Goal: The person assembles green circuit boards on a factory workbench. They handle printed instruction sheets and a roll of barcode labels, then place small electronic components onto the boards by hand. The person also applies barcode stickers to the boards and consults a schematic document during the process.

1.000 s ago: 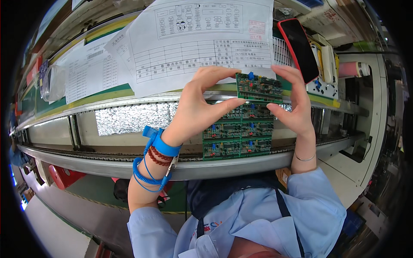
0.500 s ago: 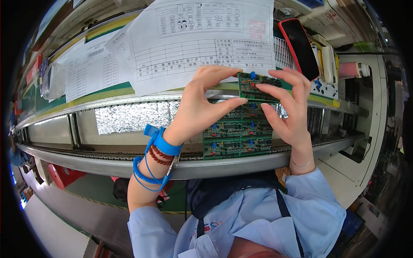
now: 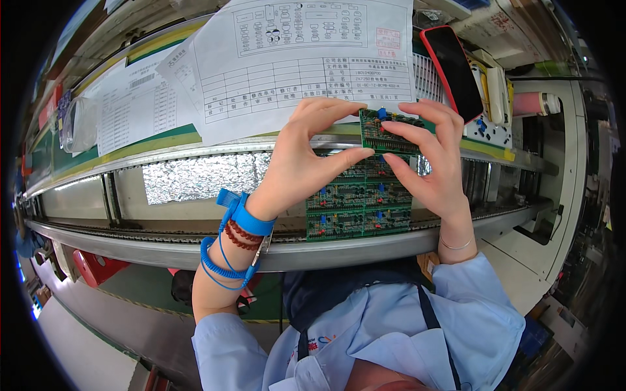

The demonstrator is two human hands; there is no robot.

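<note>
A green circuit board (image 3: 373, 138) with blue and red parts is at the far end of a panel of similar boards (image 3: 359, 212), which lies across the rails. My left hand (image 3: 306, 153) grips its left side, the index finger on the far corner and the thumb on the near one. From the right, my right hand (image 3: 437, 156) curls over the same board. Its index fingertip is by the red part, and its thumb is at the near edge. My fingers hide the board's right part.
Metal conveyor rails (image 3: 163, 241) run across, with a foil-covered strip (image 3: 202, 179) between them. Beyond lie a printed drawing sheet (image 3: 306, 72), a list sheet (image 3: 134, 111) and a red-cased phone (image 3: 453, 72). Loose blue parts (image 3: 482, 126) sit at right. A coiled blue wrist-strap cord (image 3: 218, 264) hangs at my left wrist.
My right hand has shifted slightly left, bringing its thumb and fingertips further over the board. My left hand keeps its place on the board.
</note>
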